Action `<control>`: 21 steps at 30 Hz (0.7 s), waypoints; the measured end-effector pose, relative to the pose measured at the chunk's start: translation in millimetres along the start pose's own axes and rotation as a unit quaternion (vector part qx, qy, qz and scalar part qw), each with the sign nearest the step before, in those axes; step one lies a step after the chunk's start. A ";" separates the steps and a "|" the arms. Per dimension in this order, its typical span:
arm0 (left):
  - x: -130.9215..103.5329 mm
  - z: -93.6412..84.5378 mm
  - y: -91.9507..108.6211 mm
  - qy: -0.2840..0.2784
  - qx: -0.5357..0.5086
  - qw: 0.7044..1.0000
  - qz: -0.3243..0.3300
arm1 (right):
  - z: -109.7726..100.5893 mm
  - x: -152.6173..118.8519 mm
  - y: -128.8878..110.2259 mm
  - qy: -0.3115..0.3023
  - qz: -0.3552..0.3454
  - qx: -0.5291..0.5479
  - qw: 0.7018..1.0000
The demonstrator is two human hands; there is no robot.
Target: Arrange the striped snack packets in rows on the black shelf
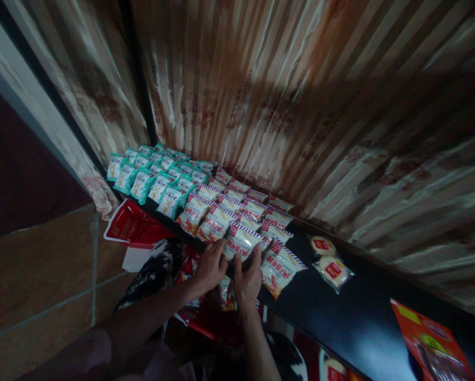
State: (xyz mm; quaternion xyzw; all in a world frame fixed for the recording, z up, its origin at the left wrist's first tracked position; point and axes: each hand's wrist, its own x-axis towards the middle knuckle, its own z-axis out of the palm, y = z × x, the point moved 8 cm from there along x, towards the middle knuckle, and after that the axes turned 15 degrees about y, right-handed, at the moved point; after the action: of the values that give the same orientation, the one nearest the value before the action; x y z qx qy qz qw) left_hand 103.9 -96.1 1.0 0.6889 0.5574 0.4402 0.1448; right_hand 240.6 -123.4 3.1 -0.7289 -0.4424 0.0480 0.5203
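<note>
A white snack bag [240,242] with red lettering and a striped top edge stands between my two hands at the front of the shelf. My left hand [212,266] has its fingers closed at the bag's lower left side. With thumb and fingers, my right hand [248,280] grips the lower right side. Rows of matching bags [216,222] lean behind and to the left. Just right of my right hand, another such bag [280,267] lies tilted at the shelf edge.
Green-and-white snack bags [170,201] fill the left end of the black shelf [352,317]. Two round packaged crackers [332,271] and an orange packet [431,341] lie to the right. Red baskets [132,225] stand below, one holding packets. A pleated curtain [237,95] hangs behind.
</note>
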 end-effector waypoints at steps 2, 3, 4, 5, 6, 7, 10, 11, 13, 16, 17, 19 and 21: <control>-0.1 -1.0 0.2 0.004 -0.002 1.000 0.000 | 0.9 -0.8 1.3 -0.002 0.004 0.002 1.000; -0.2 -1.9 0.0 0.007 -0.002 1.000 0.000 | 1.6 -1.3 1.7 -0.005 0.004 0.005 1.000; -0.3 -2.7 -0.5 0.009 -0.003 1.000 -0.001 | 2.5 -1.8 1.7 -0.008 0.002 0.010 1.000; -0.4 -3.3 -1.3 0.011 -0.005 1.000 -0.002 | 3.6 -2.3 1.5 -0.012 0.000 0.017 1.000; -0.6 -3.5 -2.3 0.011 -0.006 1.000 -0.002 | 4.7 -2.6 1.5 -0.015 -0.002 0.022 1.000; -0.8 -3.3 -3.7 0.011 -0.006 1.000 -0.004 | 5.7 -2.7 1.7 -0.017 -0.002 0.026 1.000; -1.8 -1.4 -7.5 0.012 0.000 1.000 -0.004 | 8.5 -2.8 4.2 -0.021 0.005 0.028 0.999; -2.5 -0.4 -8.1 0.012 0.005 1.000 -0.001 | 9.3 -3.0 5.3 -0.022 0.009 0.029 0.999; -4.2 0.6 -7.8 0.017 0.017 1.000 0.012 | 9.6 -3.8 7.0 -0.022 0.010 0.032 0.999; -7.7 -1.3 -4.4 0.038 0.034 0.998 0.043 | 7.4 -6.4 8.6 -0.020 0.000 0.029 0.999; -9.1 -2.1 -2.9 0.043 0.035 0.997 0.053 | 6.1 -7.5 8.8 -0.020 -0.006 0.025 0.999; -11.7 -2.3 -0.7 0.042 0.034 0.996 0.069 | 2.8 -9.5 8.6 -0.018 -0.019 0.013 1.000; -13.4 -0.8 0.7 0.031 0.031 0.996 0.078 | -1.8 -11.2 6.9 -0.009 -0.035 -0.002 0.999</control>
State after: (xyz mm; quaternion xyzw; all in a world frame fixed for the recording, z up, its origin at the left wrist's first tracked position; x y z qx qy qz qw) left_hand 103.8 -108.6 -4.0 0.7203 0.5194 0.4542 0.0712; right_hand 238.9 -132.9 -5.9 -0.7135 -0.4726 0.0352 0.5160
